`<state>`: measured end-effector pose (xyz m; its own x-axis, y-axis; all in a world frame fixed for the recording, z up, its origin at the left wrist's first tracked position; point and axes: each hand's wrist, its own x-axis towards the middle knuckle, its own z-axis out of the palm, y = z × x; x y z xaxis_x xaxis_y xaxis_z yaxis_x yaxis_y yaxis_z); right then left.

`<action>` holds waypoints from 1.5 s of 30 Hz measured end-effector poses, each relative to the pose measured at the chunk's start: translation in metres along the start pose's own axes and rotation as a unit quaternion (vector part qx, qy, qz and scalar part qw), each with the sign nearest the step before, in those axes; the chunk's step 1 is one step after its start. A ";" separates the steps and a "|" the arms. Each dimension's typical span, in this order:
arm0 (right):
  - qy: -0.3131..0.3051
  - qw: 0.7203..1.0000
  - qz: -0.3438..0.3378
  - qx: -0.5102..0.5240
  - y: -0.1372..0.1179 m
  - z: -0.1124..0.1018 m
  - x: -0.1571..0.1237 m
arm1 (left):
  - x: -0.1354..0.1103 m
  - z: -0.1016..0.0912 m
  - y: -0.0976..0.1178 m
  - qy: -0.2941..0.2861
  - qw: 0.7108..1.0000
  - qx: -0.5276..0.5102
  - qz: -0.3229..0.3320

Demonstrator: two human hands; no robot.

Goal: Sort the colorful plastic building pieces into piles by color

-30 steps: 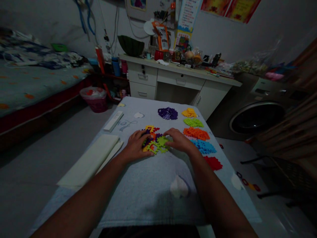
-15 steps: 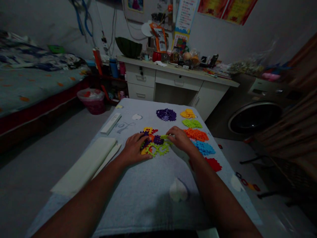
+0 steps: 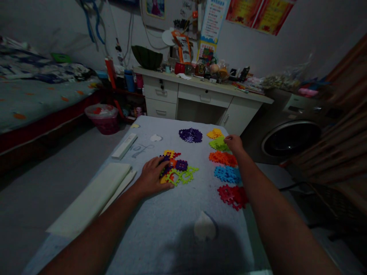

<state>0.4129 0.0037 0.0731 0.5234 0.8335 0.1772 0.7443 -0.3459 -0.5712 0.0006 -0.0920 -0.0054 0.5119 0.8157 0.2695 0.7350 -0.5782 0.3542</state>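
Note:
A cluster of interlocking plastic building pieces [image 3: 181, 165], in purple, green, orange, yellow and red, lies near the middle of the cloth-covered table. My left hand [image 3: 153, 175] grips its left side, thumb along the near edge and fingers over the purple part. At the far right, my right hand [image 3: 235, 143] is at the right edge of the light green pile [image 3: 217, 143], its fingers drawn together. Whether a piece is between those fingertips I cannot make out. Nearer along that side lie orange pieces [image 3: 222, 157], blue pieces [image 3: 226, 173] and red pieces [image 3: 231, 195].
Purple pieces [image 3: 190, 135] and yellow pieces [image 3: 215, 133] lie at the table's far end. A long white box [image 3: 124, 146] and a folded pale sheet [image 3: 91, 196] rest along the left edge. Beyond stand a white desk [image 3: 205, 95] and a washing machine [image 3: 289, 126].
My right hand has left the cluster and moved right and away to the light green pile. A light green piece stays at the cluster's right side. My left hand keeps its hold.

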 end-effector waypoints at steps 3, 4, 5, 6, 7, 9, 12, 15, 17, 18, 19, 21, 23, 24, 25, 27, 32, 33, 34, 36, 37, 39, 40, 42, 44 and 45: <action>-0.005 0.999 0.005 -0.035 0.000 0.007 0.005 | 0.000 0.000 -0.001 -0.003 1.000 0.002 -0.003; -0.007 0.999 0.000 -0.054 -0.001 0.010 0.005 | 0.000 0.000 -0.001 -0.003 1.000 0.002 -0.004; -0.009 0.997 -0.008 -0.073 -0.002 0.012 0.005 | 0.001 0.001 -0.001 -0.003 1.000 0.002 -0.005; -0.010 0.996 -0.018 -0.090 -0.002 0.014 0.005 | 0.001 0.001 -0.001 -0.002 1.000 0.002 -0.006; -0.009 0.994 -0.027 -0.104 -0.003 0.016 0.005 | 0.001 0.001 -0.001 -0.001 1.000 0.001 -0.007; -0.006 0.992 -0.038 -0.121 -0.003 0.019 0.003 | 0.001 0.002 -0.001 0.002 1.000 -0.002 -0.011; -0.006 0.989 -0.044 -0.141 -0.002 0.021 -0.001 | 0.001 0.002 0.000 0.000 1.000 -0.007 -0.017; -0.013 0.982 -0.058 -0.177 0.000 0.022 -0.006 | 0.001 0.002 0.000 -0.005 1.000 -0.009 -0.021; -0.014 0.978 -0.070 -0.197 0.001 0.020 -0.008 | 0.001 0.001 0.000 -0.007 1.000 -0.008 -0.025; -0.010 0.978 -0.074 -0.197 0.000 0.018 -0.009 | 0.001 0.000 0.001 -0.009 1.000 -0.007 -0.027; -0.003 0.978 -0.076 -0.193 0.000 0.016 -0.010 | 0.001 0.000 0.001 -0.012 0.999 -0.006 -0.029; 0.012 0.981 -0.076 -0.178 -0.005 0.010 -0.012 | 0.001 -0.001 0.002 -0.016 0.999 -0.004 -0.030; 0.022 0.984 -0.075 -0.160 -0.014 0.003 -0.016 | 0.001 -0.002 0.003 -0.016 0.999 -0.004 -0.029; 0.024 0.986 -0.078 -0.148 -0.020 0.000 -0.019 | 0.002 -0.002 0.003 -0.015 0.999 -0.005 -0.028; 0.023 0.987 -0.085 -0.132 -0.026 -0.002 -0.023 | 0.002 -0.002 0.004 -0.013 1.000 -0.006 -0.025; 0.007 0.989 -0.121 -0.088 -0.041 -0.004 -0.038 | 0.002 -0.003 0.004 -0.012 1.000 -0.009 -0.021; -0.183 0.941 -0.283 -0.006 -0.072 0.009 -0.104 | 0.002 -0.004 0.005 -0.014 1.000 -0.019 -0.019; -0.219 0.924 -0.312 -0.009 -0.076 0.014 -0.118 | 0.002 -0.004 0.005 -0.011 1.000 -0.020 -0.018; -0.237 0.911 -0.336 -0.015 -0.078 0.019 -0.132 | 0.002 -0.004 0.005 -0.009 1.000 -0.020 -0.017; -0.252 0.893 -0.372 -0.028 -0.081 0.029 -0.153 | 0.002 -0.003 0.005 -0.007 1.000 -0.018 -0.017; -0.253 0.888 -0.382 -0.035 -0.082 0.034 -0.161 | 0.002 -0.003 0.005 -0.006 1.000 -0.017 -0.017; -0.253 0.884 -0.391 -0.048 -0.081 0.043 -0.169 | 0.001 -0.002 0.005 -0.005 1.000 -0.017 -0.013; -0.254 0.882 -0.393 -0.052 -0.080 0.048 -0.171 | 0.001 -0.002 0.005 -0.004 1.000 -0.018 -0.011; -0.256 0.882 -0.393 -0.052 -0.077 0.054 -0.173 | 0.001 -0.003 0.005 -0.003 1.000 -0.019 -0.008; -0.256 0.885 -0.387 -0.042 -0.074 0.059 -0.172 | 0.001 -0.004 0.005 -0.004 1.000 -0.021 -0.010; -0.253 0.888 -0.382 -0.034 -0.073 0.060 -0.172 | 0.001 -0.004 0.005 -0.004 1.000 -0.022 -0.011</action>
<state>0.2440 -0.0886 0.0364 -0.3860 0.9171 0.1000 0.8344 0.3933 -0.3861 0.0032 -0.0939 0.0005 0.4999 0.8277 0.2550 0.7254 -0.5610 0.3988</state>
